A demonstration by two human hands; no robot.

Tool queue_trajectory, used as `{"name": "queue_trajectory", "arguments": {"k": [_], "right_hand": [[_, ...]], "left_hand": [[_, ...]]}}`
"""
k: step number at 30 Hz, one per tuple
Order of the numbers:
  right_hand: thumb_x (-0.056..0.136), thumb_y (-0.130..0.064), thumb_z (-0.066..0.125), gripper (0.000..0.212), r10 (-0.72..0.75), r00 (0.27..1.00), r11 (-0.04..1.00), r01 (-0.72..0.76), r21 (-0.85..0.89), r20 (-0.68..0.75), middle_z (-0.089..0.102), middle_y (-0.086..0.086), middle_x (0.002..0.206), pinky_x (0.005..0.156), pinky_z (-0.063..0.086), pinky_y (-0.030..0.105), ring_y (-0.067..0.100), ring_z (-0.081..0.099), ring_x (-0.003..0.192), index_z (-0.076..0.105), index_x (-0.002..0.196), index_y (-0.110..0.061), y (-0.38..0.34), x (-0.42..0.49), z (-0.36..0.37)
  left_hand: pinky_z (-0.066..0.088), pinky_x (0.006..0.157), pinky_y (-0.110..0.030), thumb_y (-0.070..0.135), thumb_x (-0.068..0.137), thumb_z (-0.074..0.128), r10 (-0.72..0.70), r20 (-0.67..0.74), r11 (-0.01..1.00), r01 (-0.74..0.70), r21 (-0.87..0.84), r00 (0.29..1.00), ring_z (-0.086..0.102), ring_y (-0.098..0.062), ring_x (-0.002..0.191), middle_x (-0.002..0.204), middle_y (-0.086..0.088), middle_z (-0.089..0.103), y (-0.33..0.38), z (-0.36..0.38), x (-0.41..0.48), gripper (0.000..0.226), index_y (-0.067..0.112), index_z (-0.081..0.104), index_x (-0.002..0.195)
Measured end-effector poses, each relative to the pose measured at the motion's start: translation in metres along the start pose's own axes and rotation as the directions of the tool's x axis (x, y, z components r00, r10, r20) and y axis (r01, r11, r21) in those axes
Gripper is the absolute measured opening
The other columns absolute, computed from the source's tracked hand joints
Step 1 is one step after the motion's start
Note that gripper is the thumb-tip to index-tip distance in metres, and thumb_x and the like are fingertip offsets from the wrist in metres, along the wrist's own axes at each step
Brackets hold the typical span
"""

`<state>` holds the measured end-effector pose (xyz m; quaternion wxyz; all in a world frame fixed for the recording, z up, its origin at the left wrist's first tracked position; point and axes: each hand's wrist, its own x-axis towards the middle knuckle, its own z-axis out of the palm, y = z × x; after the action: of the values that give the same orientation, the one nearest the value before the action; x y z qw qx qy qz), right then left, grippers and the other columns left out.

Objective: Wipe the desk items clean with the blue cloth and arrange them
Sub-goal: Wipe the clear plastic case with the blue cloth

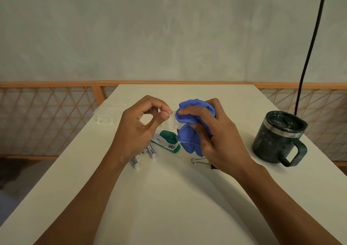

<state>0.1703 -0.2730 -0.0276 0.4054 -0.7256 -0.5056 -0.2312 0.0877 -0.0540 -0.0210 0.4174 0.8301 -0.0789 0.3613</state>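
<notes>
My right hand (216,132) grips a bunched blue cloth (189,126) above the middle of the white desk (169,197). My left hand (139,128) pinches the rim of a small clear plastic piece (170,121) between thumb and forefinger, and the cloth is wrapped over its other side. Below my hands lie a green and white stapler (167,140), some white clips (150,151) partly hidden by my left wrist, and a binder clip (200,160) by my right wrist.
A dark lidded mug (280,137) stands at the desk's right edge. A clear plastic box (108,114) sits at the far left edge. A black cable (309,47) hangs at the right. An orange lattice railing (47,117) runs behind the desk.
</notes>
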Motion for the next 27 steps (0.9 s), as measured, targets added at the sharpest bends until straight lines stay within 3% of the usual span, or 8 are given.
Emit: {"name": "queue_trajectory", "arguments": {"k": [2, 9, 12, 15, 20, 23, 25, 27], "right_hand": [[0.101, -0.02, 0.055, 0.036, 0.001, 1.0, 0.999, -0.001, -0.033, -0.003, 0.039, -0.042, 0.137, 0.087, 0.047, 0.017, 0.001, 0.052, 0.114, 0.067, 0.134, -0.027, 0.001, -0.001, -0.002], [0.096, -0.031, 0.045, 0.048, 0.009, 0.997, 0.982, 0.005, -0.19, 0.073, 0.049, -0.004, 0.128, 0.085, 0.053, 0.032, 0.015, 0.054, 0.111, 0.071, 0.135, -0.035, 0.003, -0.002, -0.005], [0.099, -0.036, 0.046, 0.042, -0.005, 0.998, 0.988, 0.015, -0.154, 0.067, 0.045, -0.009, 0.129, 0.091, 0.047, 0.021, 0.011, 0.052, 0.113, 0.074, 0.13, -0.034, 0.004, -0.002, -0.004], [0.1, -0.029, 0.044, 0.042, 0.019, 0.998, 0.997, -0.014, -0.082, 0.065, 0.04, -0.016, 0.128, 0.095, 0.042, 0.014, 0.004, 0.048, 0.116, 0.074, 0.129, -0.036, 0.006, -0.004, -0.001], [0.093, -0.031, 0.047, 0.039, 0.051, 0.998, 0.977, -0.042, -0.209, 0.041, 0.048, -0.004, 0.127, 0.083, 0.057, 0.038, 0.01, 0.05, 0.111, 0.068, 0.125, -0.041, 0.014, -0.001, -0.005], [0.097, -0.037, 0.06, 0.035, 0.064, 0.998, 0.971, -0.067, -0.229, -0.025, 0.05, 0.0, 0.13, 0.084, 0.061, 0.041, 0.016, 0.054, 0.118, 0.067, 0.131, -0.039, 0.018, -0.003, -0.006], [0.096, -0.022, 0.073, 0.043, 0.067, 0.995, 0.972, -0.083, -0.221, -0.08, 0.05, 0.001, 0.13, 0.085, 0.061, 0.043, 0.017, 0.055, 0.119, 0.065, 0.135, -0.038, 0.018, -0.004, -0.005], [0.099, -0.014, 0.069, 0.049, 0.065, 0.986, 0.973, -0.097, -0.207, -0.153, 0.048, -0.002, 0.128, 0.084, 0.061, 0.042, 0.014, 0.056, 0.114, 0.061, 0.14, -0.039, 0.017, -0.004, -0.003]], "left_hand": [[0.056, 0.095, -0.04, 0.023, 0.104, 0.067, 0.004, -0.001, 1.0, -0.004, 0.006, 1.0, 0.069, -0.025, 0.1, 0.106, 0.006, 0.072, 0.001, 0.001, 0.0, 0.013, 0.013, 0.074, 0.107], [0.056, 0.094, -0.047, 0.016, 0.106, 0.068, 0.02, -0.032, 0.999, -0.019, 0.034, 0.999, 0.067, -0.025, 0.099, 0.107, 0.003, 0.072, -0.003, -0.003, 0.001, 0.007, 0.011, 0.074, 0.107], [0.056, 0.094, -0.044, 0.015, 0.105, 0.068, 0.019, -0.032, 1.0, -0.018, 0.023, 0.999, 0.068, -0.025, 0.099, 0.106, 0.002, 0.072, 0.0, 0.0, 0.0, 0.008, 0.01, 0.074, 0.106], [0.056, 0.094, -0.042, 0.01, 0.105, 0.068, 0.034, -0.031, 0.999, -0.033, 0.032, 0.999, 0.068, -0.026, 0.098, 0.105, 0.001, 0.071, 0.001, 0.002, 0.0, 0.006, 0.009, 0.074, 0.105], [0.056, 0.094, -0.035, 0.012, 0.104, 0.069, 0.035, -0.031, 0.997, -0.032, 0.072, 0.999, 0.067, -0.024, 0.099, 0.106, 0.004, 0.071, 0.001, 0.002, 0.0, 0.005, 0.011, 0.074, 0.106], [0.056, 0.097, -0.034, 0.023, 0.104, 0.067, -0.008, -0.08, 0.999, 0.013, 0.052, 0.997, 0.067, -0.024, 0.103, 0.107, 0.006, 0.072, -0.001, 0.002, 0.001, 0.012, 0.013, 0.073, 0.109], [0.056, 0.097, -0.029, 0.03, 0.103, 0.066, -0.06, -0.115, 0.998, 0.06, -0.001, 0.992, 0.068, -0.022, 0.104, 0.108, 0.009, 0.073, 0.0, 0.004, 0.0, 0.018, 0.015, 0.074, 0.109], [0.057, 0.098, -0.027, 0.034, 0.103, 0.065, -0.153, -0.156, 0.986, 0.141, -0.084, 0.976, 0.07, -0.016, 0.105, 0.108, 0.012, 0.075, 0.0, 0.007, 0.0, 0.02, 0.017, 0.074, 0.11]]}}
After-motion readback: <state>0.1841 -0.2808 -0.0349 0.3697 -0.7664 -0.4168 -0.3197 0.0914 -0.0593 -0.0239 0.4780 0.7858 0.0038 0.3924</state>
